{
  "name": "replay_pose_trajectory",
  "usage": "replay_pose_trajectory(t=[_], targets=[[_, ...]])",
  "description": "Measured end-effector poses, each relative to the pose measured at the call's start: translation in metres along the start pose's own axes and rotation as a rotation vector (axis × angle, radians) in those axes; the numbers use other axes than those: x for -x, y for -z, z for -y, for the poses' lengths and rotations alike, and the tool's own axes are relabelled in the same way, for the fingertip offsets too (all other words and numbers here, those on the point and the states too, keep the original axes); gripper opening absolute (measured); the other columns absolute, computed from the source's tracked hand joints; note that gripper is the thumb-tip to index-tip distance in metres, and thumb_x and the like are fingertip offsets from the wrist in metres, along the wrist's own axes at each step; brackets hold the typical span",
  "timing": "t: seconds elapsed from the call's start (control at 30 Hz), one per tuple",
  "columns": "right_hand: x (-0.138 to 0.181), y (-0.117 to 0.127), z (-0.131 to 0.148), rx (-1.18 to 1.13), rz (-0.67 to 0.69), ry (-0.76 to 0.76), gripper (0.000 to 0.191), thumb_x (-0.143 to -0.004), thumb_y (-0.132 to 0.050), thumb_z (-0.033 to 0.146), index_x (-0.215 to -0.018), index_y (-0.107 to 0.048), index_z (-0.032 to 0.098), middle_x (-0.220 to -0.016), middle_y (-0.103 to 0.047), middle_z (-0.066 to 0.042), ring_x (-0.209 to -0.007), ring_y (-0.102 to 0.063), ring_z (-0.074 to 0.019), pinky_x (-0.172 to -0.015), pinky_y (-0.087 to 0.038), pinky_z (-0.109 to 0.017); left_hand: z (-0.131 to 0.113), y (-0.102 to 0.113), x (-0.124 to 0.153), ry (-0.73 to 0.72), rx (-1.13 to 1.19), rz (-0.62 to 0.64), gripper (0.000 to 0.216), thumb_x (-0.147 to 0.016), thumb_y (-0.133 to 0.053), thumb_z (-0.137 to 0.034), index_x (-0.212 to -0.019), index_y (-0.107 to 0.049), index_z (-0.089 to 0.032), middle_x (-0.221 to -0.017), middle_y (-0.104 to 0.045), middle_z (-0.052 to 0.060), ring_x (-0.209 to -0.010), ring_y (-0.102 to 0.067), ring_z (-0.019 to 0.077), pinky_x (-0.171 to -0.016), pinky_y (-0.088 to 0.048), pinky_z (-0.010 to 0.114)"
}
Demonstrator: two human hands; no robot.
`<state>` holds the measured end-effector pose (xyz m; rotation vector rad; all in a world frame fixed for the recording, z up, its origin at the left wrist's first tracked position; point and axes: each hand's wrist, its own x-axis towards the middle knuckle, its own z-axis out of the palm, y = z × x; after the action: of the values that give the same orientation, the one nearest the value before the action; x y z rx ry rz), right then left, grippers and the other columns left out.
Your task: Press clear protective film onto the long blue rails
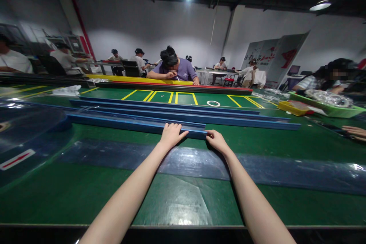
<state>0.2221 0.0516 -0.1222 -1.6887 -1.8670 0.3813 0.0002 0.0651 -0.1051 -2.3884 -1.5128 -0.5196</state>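
Left hand (170, 134) lies flat, fingers spread, on the near blue rail (134, 125) on the green table (85, 194). Right hand (216, 140) pinches the rail's right end. No legible writing on rail.

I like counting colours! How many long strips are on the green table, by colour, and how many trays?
Blue strips: 4, the nearest under both hands
Yellow strip: 1
Red strip: 1
Yellow tray: 1
Green tray: 1
Total: 8
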Motion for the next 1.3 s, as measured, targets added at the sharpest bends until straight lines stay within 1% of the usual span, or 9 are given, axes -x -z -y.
replay_pose_trajectory(t=[0.37,0.6,0.77,1.07,1.3], targets=[[0.0005,0.0000,0.0012,0.003,-0.008,-0.013,0.033,-0.076,-0.048,0.018,-0.102,-0.066,0.013,-0.093,-0.065,-0.009,-0.079,-0.057,-0.0151,-0.073,-0.041,-0.022,0.0010,0.0017,-0.0008,-0.004,0.036,0.002,0.045,-0.087,-0.034,-0.053,-0.087,-0.060,-0.016,-0.093,-0.065,0.010,-0.091,-0.056,0.0254,-0.079,-0.033,0.038],[0.0004,0.0005,0.0021,0.031,0.000,-0.023,0.031,-0.076,-0.048,0.018,-0.102,-0.066,0.017,-0.092,-0.065,-0.006,-0.080,-0.057,-0.0140,-0.073,-0.041,-0.021,0.0011,0.0018,0.0005,-0.013,0.036,-0.011,0.044,-0.087,-0.034,-0.053,-0.086,-0.060,-0.017,-0.093,-0.064,0.009,-0.091,-0.056,0.0244,-0.079,-0.033,0.036],[0.0004,0.0011,0.0030,0.050,0.003,-0.023,0.033,-0.077,-0.048,0.018,-0.103,-0.066,0.014,-0.091,-0.065,-0.008,-0.080,-0.057,-0.0152,-0.073,-0.041,-0.022,0.0010,0.0025,0.0003,-0.004,0.040,0.004,0.044,-0.087,-0.034,-0.053,-0.087,-0.060,-0.018,-0.093,-0.065,0.009,-0.091,-0.056,0.0238,-0.079,-0.033,0.036],[0.0014,0.0009,0.0032,0.072,-0.006,-0.014,0.028,-0.077,-0.048,0.018,-0.097,-0.068,0.016,-0.088,-0.065,-0.007,-0.078,-0.057,-0.0140,-0.071,-0.040,-0.021,0.0007,0.0045,-0.0010,-0.006,0.044,0.016,0.044,-0.087,-0.035,-0.053,-0.087,-0.059,-0.017,-0.093,-0.066,0.009,-0.091,-0.056,0.0242,-0.079,-0.033,0.036],[0.0006,-0.0002,0.0007,0.042,-0.009,-0.014,0.027,-0.077,-0.048,0.018,-0.095,-0.068,0.017,-0.086,-0.065,-0.006,-0.078,-0.057,-0.0144,-0.071,-0.041,-0.021,0.0012,0.0047,-0.0003,-0.010,0.055,0.018,0.043,-0.087,-0.035,-0.053,-0.086,-0.059,-0.017,-0.094,-0.066,0.009,-0.091,-0.056,0.0246,-0.078,-0.033,0.037]])
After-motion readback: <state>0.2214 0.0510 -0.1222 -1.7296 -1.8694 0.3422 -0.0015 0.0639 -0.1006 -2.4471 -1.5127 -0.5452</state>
